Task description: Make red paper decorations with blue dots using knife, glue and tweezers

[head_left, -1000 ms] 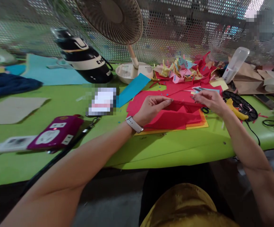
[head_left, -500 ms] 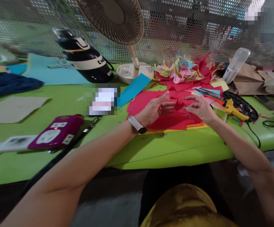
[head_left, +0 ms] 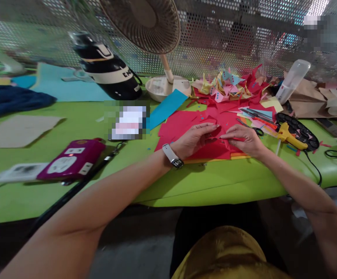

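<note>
Above a pile of red paper sheets (head_left: 180, 126), my two hands meet almost tip to tip. My left hand (head_left: 199, 138), with a pale-banded watch on its wrist, has thumb and fingers drawn together in a pinch. My right hand (head_left: 244, 140) pinches just beside it, fingertips close to the left ones. Whatever lies between the fingers is small and merges with the red behind it. Dark-handled scissors (head_left: 259, 131) lie partly behind my right hand. Orange-yellow paper (head_left: 239, 155) peeks out under the red sheets.
Right of my hands lie a yellow glue gun (head_left: 290, 136) and a black tray (head_left: 299, 130). Folded paper pieces (head_left: 229, 85) are heaped behind. A fan (head_left: 168, 87), black bottle (head_left: 113, 77), phone (head_left: 129, 122) and purple power strip (head_left: 72, 159) stand or lie leftward.
My hands have come closer together and slightly lower. The left fingers, spread before, are now pinched. The scissors show more beside my right hand, and the view has shifted slightly.
</note>
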Demonstrator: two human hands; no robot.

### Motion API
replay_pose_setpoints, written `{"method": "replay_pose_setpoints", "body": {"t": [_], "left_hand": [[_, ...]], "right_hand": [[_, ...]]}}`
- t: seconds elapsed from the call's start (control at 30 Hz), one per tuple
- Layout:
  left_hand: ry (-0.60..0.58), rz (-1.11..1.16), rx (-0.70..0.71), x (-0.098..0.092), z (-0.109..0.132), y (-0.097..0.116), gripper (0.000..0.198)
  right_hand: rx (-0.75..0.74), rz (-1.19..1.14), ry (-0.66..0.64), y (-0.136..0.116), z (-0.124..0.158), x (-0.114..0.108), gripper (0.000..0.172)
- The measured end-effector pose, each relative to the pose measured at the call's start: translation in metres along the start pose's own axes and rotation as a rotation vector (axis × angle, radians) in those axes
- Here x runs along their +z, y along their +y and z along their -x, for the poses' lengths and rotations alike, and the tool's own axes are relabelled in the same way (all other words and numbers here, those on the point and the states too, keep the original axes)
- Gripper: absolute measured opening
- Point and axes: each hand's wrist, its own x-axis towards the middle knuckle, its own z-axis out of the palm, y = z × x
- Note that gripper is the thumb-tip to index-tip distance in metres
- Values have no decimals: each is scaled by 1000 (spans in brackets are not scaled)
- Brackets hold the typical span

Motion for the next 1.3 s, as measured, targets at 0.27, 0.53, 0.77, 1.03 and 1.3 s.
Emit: {"method": "replay_pose_setpoints", "body": {"t": [0.27,0.53,0.77,1.03,1.3], "left_hand": [[10,0,27,-3,-2,-5,13],[25,36,23,3,1,-4,16],[23,44,63,8,3,-5,25],[-3,-40,146,12,6,-11,34],[101,44,148,16,6,-12,38]], "right_hand": [[-20,39,-31,-1,1,-3,19],[33,22,-29,0,1,-3,20],[36,-14,70,2,1,5,28],[222,79,77,-3,-4,5,48],[313,-60,133,2,-2,11,49]]}}
